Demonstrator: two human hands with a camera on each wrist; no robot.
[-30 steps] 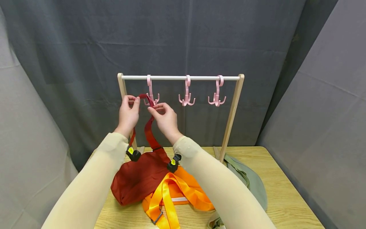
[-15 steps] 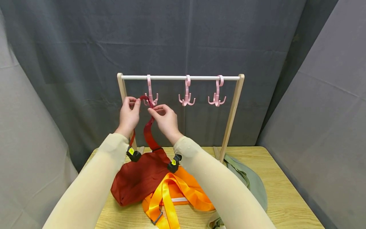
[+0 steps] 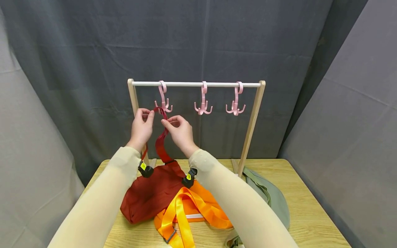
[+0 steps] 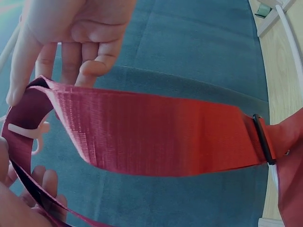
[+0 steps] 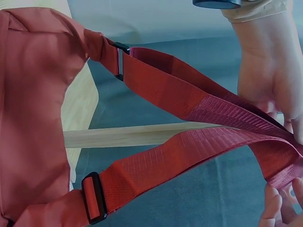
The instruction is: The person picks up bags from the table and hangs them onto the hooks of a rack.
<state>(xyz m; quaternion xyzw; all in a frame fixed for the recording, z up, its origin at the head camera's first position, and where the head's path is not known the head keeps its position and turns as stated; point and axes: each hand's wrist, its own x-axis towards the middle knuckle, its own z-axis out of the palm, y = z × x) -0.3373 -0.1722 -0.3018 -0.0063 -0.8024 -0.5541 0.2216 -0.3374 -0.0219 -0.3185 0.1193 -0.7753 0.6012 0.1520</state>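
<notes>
Both hands hold the strap [image 3: 162,148] of a dark red fabric bag [image 3: 147,198], which rests on the table. The left hand [image 3: 141,131] pinches the strap's upper loop between thumb and fingers. Just to its right, the right hand [image 3: 181,133] pinches the strap a little lower. That loop is right at the prongs of the leftmost pink hook [image 3: 162,93]; in the left wrist view a hook prong [image 4: 22,132] crosses in front of the strap's inner face. From the black slider [image 4: 263,139] the strap rises to the hands.
A white bar [image 3: 183,84] on wooden posts [image 3: 252,129] carries two more pink hooks [image 3: 203,100] to the right. On the table [image 3: 313,213], an orange bag [image 3: 201,193] with yellow-orange straps lies beside the red one. A grey-green bag [image 3: 279,196] lies at right, partly behind the right arm.
Both hands have come down slightly with the strap, and the left hand has shifted a little to the right. The leftmost hook has turned and swung slightly on the bar.
</notes>
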